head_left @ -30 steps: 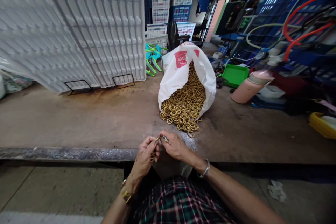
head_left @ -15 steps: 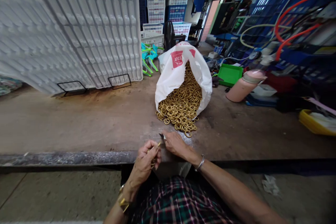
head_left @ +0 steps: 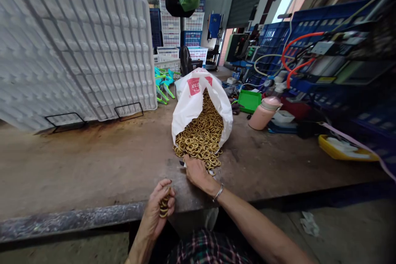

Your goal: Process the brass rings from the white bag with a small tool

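Observation:
Several brass-coloured rings (head_left: 163,207) sit in my left hand (head_left: 157,204), its fingers curled round them above the table's front edge. My right hand (head_left: 198,172) is at the near edge of a heap of the same rings (head_left: 201,142), its fingertips touching or very close to it. From that closed hand juts a small knife (head_left: 182,163) with a dark blade, its handle mostly hidden. The heap spills out of a white plastic bag (head_left: 186,109) with red print, which lies with its mouth towards me.
White ribbed plastic trays (head_left: 102,49) stand upright on the left, by black wire stands (head_left: 128,111). Right of the bag are a green tray (head_left: 249,101), a pink bottle (head_left: 265,113) and a yellow tray (head_left: 343,150). Stacked crates (head_left: 171,29) rise behind the brown table (head_left: 93,165).
My right hand has moved forward to the ring heap with the knife. My left hand has loosened and turned, baring the rings in it; the upright ring at its fingertips no longer shows. The view has tilted up.

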`<state>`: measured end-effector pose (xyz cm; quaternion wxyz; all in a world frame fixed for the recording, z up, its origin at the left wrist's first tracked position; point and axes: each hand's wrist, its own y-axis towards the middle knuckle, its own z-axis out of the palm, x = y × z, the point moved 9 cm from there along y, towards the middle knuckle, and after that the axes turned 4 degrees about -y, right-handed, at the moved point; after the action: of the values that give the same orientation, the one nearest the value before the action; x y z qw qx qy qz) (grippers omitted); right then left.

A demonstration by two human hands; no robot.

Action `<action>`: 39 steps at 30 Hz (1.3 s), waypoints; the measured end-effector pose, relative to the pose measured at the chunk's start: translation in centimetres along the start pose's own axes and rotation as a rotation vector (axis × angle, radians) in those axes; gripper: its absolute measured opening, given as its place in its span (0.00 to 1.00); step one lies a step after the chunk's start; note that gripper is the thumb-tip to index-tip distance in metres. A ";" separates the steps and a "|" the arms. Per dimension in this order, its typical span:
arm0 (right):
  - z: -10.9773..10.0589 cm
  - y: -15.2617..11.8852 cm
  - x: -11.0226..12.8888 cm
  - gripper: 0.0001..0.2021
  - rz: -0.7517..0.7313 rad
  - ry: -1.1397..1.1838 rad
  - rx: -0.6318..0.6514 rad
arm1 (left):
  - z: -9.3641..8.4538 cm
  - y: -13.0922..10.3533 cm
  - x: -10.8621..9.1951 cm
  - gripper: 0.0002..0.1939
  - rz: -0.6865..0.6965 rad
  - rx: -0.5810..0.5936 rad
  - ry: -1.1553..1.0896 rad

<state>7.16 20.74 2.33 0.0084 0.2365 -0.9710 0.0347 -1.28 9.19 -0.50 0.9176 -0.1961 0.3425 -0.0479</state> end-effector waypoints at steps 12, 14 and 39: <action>0.3 -1.9 -0.6 0.11 0.005 0.292 -0.031 | -1.5 0.2 -1.1 0.12 0.046 -0.071 -0.091; 0.4 -1.7 -0.2 0.10 0.016 0.244 -0.022 | -1.6 0.3 -1.0 0.13 0.049 -0.088 -0.071; 1.7 -3.2 2.5 0.06 0.099 1.468 0.341 | 2.6 -0.9 -4.8 0.07 0.580 -0.090 0.689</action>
<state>6.42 16.63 0.89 0.6147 0.1066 -0.7068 0.3334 -3.20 10.25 4.55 0.7162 -0.1041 0.6703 0.1638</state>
